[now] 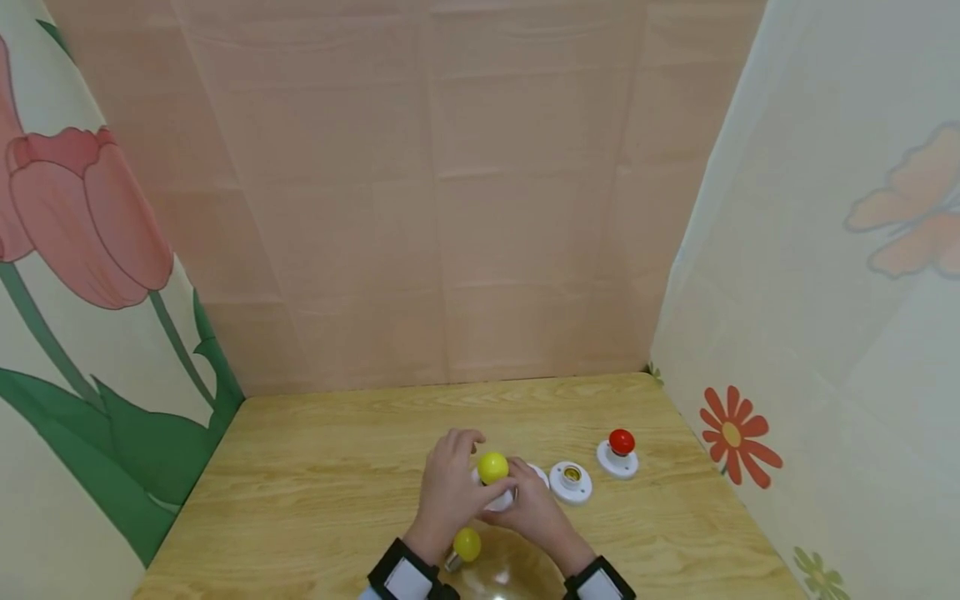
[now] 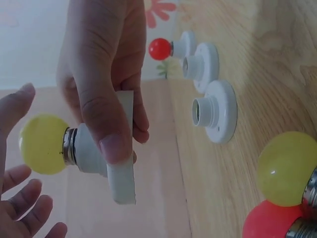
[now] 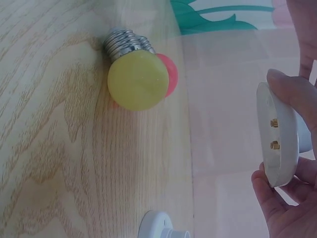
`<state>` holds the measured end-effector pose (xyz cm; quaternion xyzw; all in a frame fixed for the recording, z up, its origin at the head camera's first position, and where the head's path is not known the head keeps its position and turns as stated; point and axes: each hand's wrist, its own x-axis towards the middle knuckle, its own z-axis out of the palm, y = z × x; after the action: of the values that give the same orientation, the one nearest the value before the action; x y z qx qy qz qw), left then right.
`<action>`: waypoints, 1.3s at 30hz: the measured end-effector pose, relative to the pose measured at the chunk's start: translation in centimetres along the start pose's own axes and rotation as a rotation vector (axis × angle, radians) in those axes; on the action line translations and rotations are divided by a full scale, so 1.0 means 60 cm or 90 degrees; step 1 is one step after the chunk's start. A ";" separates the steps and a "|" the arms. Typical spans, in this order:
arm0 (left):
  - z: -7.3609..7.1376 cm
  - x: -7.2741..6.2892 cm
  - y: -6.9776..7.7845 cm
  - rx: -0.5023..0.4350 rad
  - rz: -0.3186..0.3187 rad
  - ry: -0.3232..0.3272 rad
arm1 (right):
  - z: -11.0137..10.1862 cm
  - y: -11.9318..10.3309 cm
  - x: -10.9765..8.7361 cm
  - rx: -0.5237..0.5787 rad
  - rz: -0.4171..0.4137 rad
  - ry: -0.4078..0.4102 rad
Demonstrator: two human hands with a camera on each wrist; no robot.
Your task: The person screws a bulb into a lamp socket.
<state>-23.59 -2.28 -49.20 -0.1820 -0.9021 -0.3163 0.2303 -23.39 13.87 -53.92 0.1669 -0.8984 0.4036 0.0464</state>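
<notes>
My right hand (image 1: 528,504) grips a white lamp holder (image 2: 121,183) by its round base, thumb on one side and fingers on the other. A yellow bulb (image 2: 44,144) sits in that holder, part of its metal screw base showing. My left hand (image 1: 448,487) is around the bulb with thumb and fingers spread, apart from it in the left wrist view. Two brass contacts show on the underside of the holder in the right wrist view. On the table lie another yellow bulb (image 3: 138,80) and a red bulb (image 3: 170,74) partly behind it.
To the right stand two white lamp holders without bulbs, the nearer holder (image 2: 223,111) and the middle holder (image 1: 572,482). Beyond them is a holder (image 1: 617,465) with a red bulb (image 1: 622,442). A shiny brownish round shape (image 1: 517,562) is at the bottom edge. Printed sheets enclose the wooden table (image 1: 337,483).
</notes>
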 end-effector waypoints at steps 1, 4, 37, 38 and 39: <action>0.002 0.000 -0.001 0.019 0.009 0.004 | 0.000 0.000 0.000 0.004 0.001 -0.001; 0.003 0.001 0.000 0.047 0.018 -0.002 | 0.001 0.001 0.000 0.013 0.005 -0.004; -0.009 0.004 0.005 -0.010 -0.008 -0.051 | 0.003 -0.001 -0.001 -0.010 0.029 0.017; -0.011 0.004 0.005 -0.020 -0.013 -0.057 | 0.003 -0.001 -0.001 -0.010 0.028 0.020; -0.013 0.004 0.006 -0.028 -0.016 -0.064 | 0.003 0.000 -0.001 -0.012 0.026 0.022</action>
<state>-23.41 -2.50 -48.36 -0.1910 -0.9077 -0.3291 0.1767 -23.31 13.73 -54.05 0.1415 -0.9044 0.3986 0.0551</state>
